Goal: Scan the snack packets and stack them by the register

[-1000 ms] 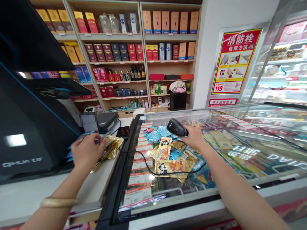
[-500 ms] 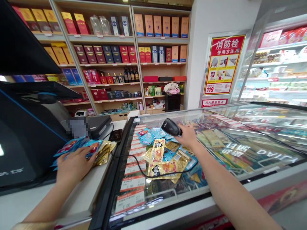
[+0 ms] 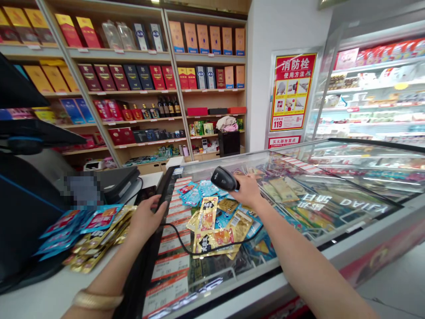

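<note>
My right hand (image 3: 247,189) is wrapped round a black handheld barcode scanner (image 3: 223,178), held just over a heap of snack packets on the glass freezer lid. Gold packets (image 3: 207,213) lie at the front of that heap, blue packets (image 3: 190,194) toward its back left. My left hand (image 3: 148,217) is over the freezer's left edge, fingers apart and pointing toward the heap, with nothing in it. Left of it on the white counter (image 3: 99,277) rests a second pile, with blue packets (image 3: 63,230) and gold packets (image 3: 99,241).
A black cable (image 3: 181,243) runs across the freezer lid (image 3: 229,283) and the heap. A dark checkout terminal (image 3: 20,212) stands at the left. Behind it, shelves (image 3: 139,91) hold boxes and bottles. At the right is a lit display cooler (image 3: 372,88).
My left hand has left the counter pile and moved right to the freezer's edge. The scanner stays over the heap in my right hand. The whole view has shifted slightly.
</note>
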`<state>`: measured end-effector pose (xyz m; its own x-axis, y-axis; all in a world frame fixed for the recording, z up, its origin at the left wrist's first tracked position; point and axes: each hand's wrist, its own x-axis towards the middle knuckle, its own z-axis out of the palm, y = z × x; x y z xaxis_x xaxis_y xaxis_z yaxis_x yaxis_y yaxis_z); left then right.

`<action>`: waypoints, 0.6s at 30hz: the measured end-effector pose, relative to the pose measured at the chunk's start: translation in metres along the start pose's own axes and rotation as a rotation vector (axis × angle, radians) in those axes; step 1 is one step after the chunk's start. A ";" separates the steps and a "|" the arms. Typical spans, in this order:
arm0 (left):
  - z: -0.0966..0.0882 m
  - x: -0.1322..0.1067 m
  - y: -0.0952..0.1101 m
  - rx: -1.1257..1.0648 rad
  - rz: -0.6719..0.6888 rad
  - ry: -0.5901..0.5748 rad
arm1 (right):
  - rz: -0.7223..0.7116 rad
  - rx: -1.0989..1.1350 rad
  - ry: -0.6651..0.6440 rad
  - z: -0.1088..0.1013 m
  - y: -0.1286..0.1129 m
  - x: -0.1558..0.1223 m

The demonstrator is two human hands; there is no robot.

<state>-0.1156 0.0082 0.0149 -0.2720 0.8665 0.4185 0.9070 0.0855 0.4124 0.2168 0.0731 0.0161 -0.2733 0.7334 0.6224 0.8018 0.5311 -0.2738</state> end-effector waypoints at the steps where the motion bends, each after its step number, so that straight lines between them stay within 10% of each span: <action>1: 0.012 0.005 0.010 -0.053 -0.037 -0.061 | 0.002 -0.001 -0.007 0.000 -0.001 0.000; 8: 0.069 0.023 0.050 -0.080 -0.220 -0.211 | -0.007 -0.006 -0.025 -0.001 -0.003 0.000; 18: 0.075 0.019 0.034 -0.588 -0.351 0.094 | -0.071 0.019 -0.025 0.001 -0.009 -0.002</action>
<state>-0.0662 0.0640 -0.0237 -0.5684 0.7879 0.2370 0.4422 0.0496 0.8956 0.2099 0.0673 0.0169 -0.3429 0.7038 0.6222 0.7697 0.5902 -0.2434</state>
